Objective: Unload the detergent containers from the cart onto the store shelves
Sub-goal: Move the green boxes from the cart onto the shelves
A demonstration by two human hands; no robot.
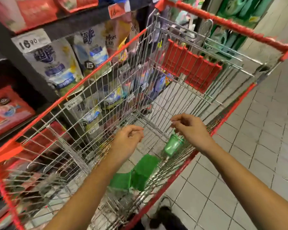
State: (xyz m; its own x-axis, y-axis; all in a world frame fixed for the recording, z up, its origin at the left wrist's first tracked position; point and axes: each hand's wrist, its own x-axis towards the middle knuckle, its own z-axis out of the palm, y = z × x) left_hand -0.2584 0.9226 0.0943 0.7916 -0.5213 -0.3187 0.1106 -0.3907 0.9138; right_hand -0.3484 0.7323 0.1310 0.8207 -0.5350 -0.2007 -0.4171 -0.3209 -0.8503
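Note:
A wire shopping cart (156, 100) with red rims fills the middle of the head view. On its floor near the right wall lie a green detergent pouch (145, 170) and a green bottle with a cap (172, 144). My left hand (128, 138) hovers inside the cart above the pouch, fingers loosely curled and holding nothing. My right hand (191, 128) hangs just above the green bottle's cap, fingers loosely curled; no grip on the bottle is plain. The frame is blurred by motion.
Dark store shelves (76, 25) stand along the left, holding white and blue refill pouches (56, 67) and red packs (8, 112). Green packs (239, 10) are stacked at the back right. The cart's red child seat flap (189, 65) is at its far end. Tiled floor (256, 146) lies on the right.

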